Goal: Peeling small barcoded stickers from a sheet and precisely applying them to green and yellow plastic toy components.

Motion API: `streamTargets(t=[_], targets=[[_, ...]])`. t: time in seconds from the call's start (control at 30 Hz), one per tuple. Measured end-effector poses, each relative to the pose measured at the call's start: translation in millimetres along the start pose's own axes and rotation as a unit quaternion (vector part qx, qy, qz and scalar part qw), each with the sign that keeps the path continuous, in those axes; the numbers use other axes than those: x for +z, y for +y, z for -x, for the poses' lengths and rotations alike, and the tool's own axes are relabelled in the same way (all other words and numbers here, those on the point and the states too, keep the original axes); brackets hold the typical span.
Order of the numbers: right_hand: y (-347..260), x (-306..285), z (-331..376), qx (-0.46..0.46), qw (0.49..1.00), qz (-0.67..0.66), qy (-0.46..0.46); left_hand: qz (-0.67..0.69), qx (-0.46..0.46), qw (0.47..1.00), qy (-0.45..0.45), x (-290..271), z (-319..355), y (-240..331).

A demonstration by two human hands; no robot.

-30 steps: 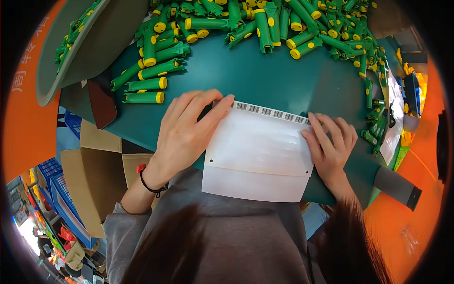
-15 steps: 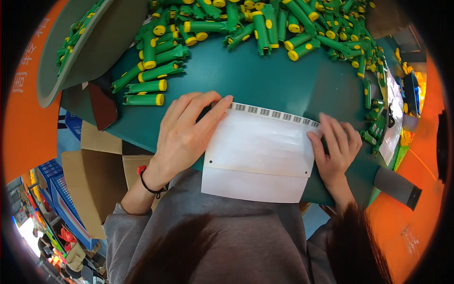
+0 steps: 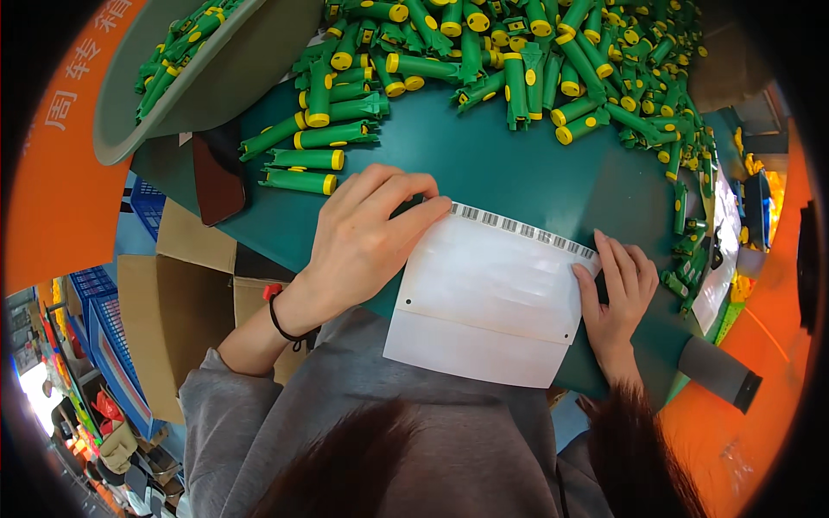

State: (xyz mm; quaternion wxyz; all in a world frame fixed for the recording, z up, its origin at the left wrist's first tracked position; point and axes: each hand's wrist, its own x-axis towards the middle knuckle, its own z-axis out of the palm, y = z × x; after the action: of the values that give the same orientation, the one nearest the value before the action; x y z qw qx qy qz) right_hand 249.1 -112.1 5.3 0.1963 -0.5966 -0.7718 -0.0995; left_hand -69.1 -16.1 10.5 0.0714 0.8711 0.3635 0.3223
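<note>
A white sheet (image 3: 496,289) with a row of small barcode labels (image 3: 522,230) along its far edge lies between my hands, over the near edge of the table. Two small dark dots mark its lower part, above a crosswise line. My left hand (image 3: 358,237) is closed on the sheet's far left corner, thumb and forefinger pinched together. At the far right corner my right hand (image 3: 620,289) grips the edge between thumb and fingers. Beyond the sheet lie green plastic tubes (image 3: 332,135) with yellow caps.
The green tabletop (image 3: 484,164) has many more such tubes heaped along its far side. A grey basin (image 3: 216,73) with green parts stands at the far left, beside a dark red flat object (image 3: 216,186). Open cardboard box (image 3: 177,319) lower left; grey cylinder (image 3: 721,371) at right.
The view has shifted, so the table things appear further right. The sheet is tilted a little more, its right side lower. My right hand's fingers, blurred before, now rest at the corner.
</note>
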Motion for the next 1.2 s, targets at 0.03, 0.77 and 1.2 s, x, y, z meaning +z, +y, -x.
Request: streamTargets(t=[0.03,0.77,1.2], targets=[[-1,0,0,0.0,1.0,0.003,-0.002,0.002,0.001,1.0,0.001,-1,0,-1],[33,13,-124,-0.025,0.982,-0.182,-0.041,0.305,-0.184,0.934,0.013,-9,-8,12],[-50,-4,-60,0.168,0.663,-0.726,-0.074,0.408,-0.136,0.902,0.023,-8,-48,60]])
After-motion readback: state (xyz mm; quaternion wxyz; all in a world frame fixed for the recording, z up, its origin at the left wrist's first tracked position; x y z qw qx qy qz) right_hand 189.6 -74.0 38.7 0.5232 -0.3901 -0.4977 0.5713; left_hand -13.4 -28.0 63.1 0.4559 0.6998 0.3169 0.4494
